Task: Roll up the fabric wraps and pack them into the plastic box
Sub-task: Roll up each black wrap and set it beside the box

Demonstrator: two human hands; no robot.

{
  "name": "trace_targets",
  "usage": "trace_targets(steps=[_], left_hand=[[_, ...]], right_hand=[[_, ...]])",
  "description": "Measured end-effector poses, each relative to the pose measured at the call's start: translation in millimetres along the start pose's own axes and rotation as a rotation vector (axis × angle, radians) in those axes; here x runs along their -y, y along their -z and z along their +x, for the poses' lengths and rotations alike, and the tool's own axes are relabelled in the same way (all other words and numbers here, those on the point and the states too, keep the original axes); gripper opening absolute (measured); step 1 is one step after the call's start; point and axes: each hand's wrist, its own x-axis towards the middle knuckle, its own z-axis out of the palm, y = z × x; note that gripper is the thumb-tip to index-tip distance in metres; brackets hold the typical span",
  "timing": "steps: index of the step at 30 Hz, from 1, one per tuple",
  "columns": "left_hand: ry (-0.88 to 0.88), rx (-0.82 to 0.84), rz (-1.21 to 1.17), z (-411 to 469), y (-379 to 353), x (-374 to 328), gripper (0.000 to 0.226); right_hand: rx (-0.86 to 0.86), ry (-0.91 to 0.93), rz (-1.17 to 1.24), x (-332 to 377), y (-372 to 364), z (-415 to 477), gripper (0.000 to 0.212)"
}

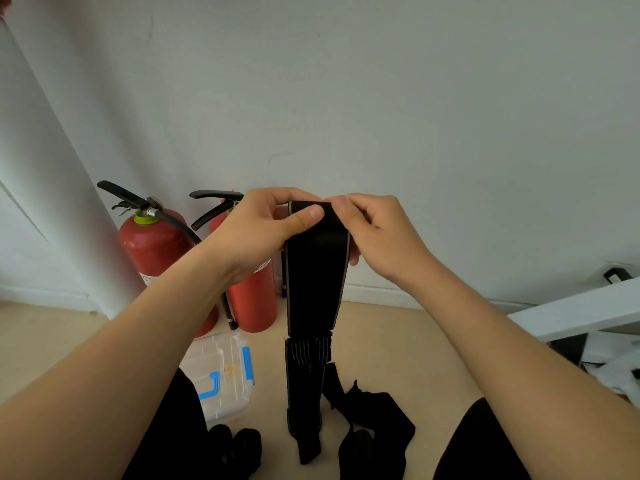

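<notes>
Head view: two red extinguishers [156, 244] stand by the wall. The clear box [221, 375] lies on the floor. The left hand [263, 230] pinches the black wrap [315, 271] at its top edge, and the right hand [377, 233] grips the same edge. The wrap hangs down to the floor, beside loose wraps [374, 420].

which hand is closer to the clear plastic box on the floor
Left. The left hand pinches the top end of the black wrap, above the plastic box; the right hand pinches the same end, farther off to the box's right.
</notes>
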Motion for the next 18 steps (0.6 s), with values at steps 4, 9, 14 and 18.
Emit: trace_targets(steps=[4,9,14,18], left_hand=[[0.029,0.045,0.010,-0.6,-0.8,-1.6,0.037],[-0.041,0.013,0.105,-1.9,2.2,-2.4,0.020],[-0.052,-0.001,0.127,-3.9,1.7,-3.9,0.021],[-0.015,0.026,0.195,-4.7,-3.5,-5.3,0.038]], right_hand=[[-0.065,0.038,0.081,-1.6,-0.4,-0.7,0.023],[-0.019,-0.054,0.213,2.8,-6.1,-3.5,0.024],[-0.036,-0.077,0.117,1.4,-0.7,-1.9,0.030],[-0.119,-0.018,0.182,6.1,0.0,-4.0,0.016]])
